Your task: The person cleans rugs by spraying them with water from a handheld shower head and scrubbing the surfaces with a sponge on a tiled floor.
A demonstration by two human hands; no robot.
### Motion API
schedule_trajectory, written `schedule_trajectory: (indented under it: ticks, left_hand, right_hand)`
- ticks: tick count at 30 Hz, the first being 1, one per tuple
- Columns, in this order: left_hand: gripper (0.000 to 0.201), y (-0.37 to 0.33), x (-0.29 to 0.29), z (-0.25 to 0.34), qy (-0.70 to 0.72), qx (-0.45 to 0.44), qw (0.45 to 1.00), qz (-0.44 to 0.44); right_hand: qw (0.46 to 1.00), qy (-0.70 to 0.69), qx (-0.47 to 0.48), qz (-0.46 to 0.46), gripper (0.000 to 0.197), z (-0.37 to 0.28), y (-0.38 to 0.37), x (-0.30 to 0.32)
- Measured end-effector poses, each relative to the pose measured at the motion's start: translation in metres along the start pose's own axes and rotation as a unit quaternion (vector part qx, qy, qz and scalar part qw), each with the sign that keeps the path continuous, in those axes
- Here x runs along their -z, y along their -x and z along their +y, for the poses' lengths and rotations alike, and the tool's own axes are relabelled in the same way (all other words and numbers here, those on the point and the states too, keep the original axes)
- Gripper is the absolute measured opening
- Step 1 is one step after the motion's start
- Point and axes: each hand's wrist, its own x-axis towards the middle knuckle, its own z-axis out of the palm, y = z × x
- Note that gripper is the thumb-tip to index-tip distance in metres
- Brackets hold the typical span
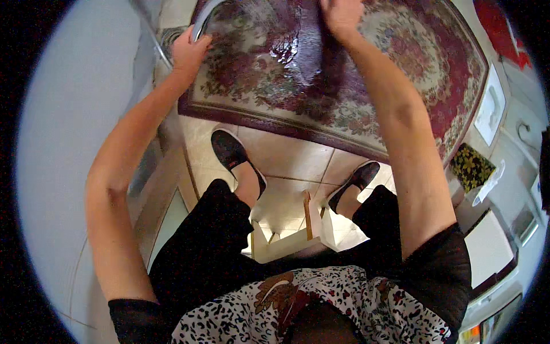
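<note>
A large burgundy and cream floral rug (pixel 252 74) lies across the tiles in front of me, with a wet, glossy patch of water (pixel 289 49) near its upper middle. At the rug's left side, my left hand (pixel 191 50) is closed round a pale, curved hose (pixel 201 22), which runs up out of view. My right hand (pixel 344 17) is over the rug, right of the shiny patch. It looks closed, but the top edge cuts off its fingers and whatever they hold. A dark streak runs over the rug below it.
My feet in dark shoes (pixel 229 149) stand on beige floor tiles (pixel 286 152) below the rug's edge. Part of a wooden-legged seat (pixel 286 245) shows between my legs. A pale wall (pixel 74 114) rises on the left. At right lies a black-and-yellow patterned mat (pixel 472 167).
</note>
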Motion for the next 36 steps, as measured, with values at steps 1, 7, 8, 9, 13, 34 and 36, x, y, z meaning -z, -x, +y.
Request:
schedule_trajectory:
  ticks: [1, 7, 8, 9, 13, 34, 36]
  left_hand:
    - [0.023, -0.001, -0.010, 0.005, 0.058, 0.059, 0.997, 0.010]
    - [0.029, -0.026, -0.091, 0.024, -0.134, -0.060, 0.989, -0.018]
    - [0.030, -0.028, -0.107, 0.023, -0.193, -0.122, 0.973, 0.020]
    - [0.033, -0.034, -0.127, 0.027, -0.225, -0.078, 0.971, 0.002]
    - [0.034, -0.024, -0.208, 0.058, -0.292, -0.073, 0.954, 0.006]
    - [0.056, -0.020, -0.251, 0.074, -0.450, -0.028, 0.879, 0.154]
    - [0.057, -0.020, -0.259, 0.076, -0.447, -0.021, 0.882, 0.150]
  right_hand:
    - [0.998, -0.054, -0.014, -0.029, 0.041, -0.003, 0.013, 0.002]
    - [0.877, -0.038, 0.408, -0.251, 0.050, 0.067, 0.201, 0.053]
    - [0.846, -0.075, 0.438, -0.294, 0.048, 0.077, 0.212, 0.068]
    - [0.864, -0.059, 0.371, -0.335, 0.047, 0.088, 0.198, 0.074]
    - [0.981, 0.028, 0.162, -0.100, 0.044, 0.169, 0.083, 0.067]
    - [0.938, 0.290, 0.048, 0.185, 0.050, 0.253, -0.099, 0.089]
    - [0.972, 0.210, 0.044, 0.094, 0.038, 0.255, -0.063, 0.088]
